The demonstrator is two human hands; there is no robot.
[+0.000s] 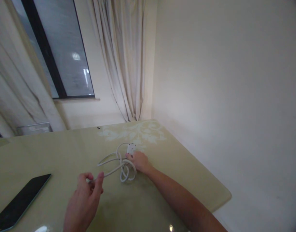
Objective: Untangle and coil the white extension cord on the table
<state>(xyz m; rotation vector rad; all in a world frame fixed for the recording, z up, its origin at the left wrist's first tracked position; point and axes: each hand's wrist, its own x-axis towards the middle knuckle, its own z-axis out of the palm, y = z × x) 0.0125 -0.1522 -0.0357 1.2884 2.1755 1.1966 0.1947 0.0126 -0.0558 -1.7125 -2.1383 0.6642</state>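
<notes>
A pale grey cable lies in loose loops over the table and runs across to my left hand. That hand is closed, pinching the cable between thumb and fingers. My right hand is closed at the near end of a small white block with dark marks, which looks like a socket or plug head. The cable joins this block at its far left side. My right fingers partly hide the block's lower end.
On the left, a dark tablet-like slab lies on the pale green table. A tiny black object sits near the far edge. A bare wall borders the right side; curtains and a window are behind.
</notes>
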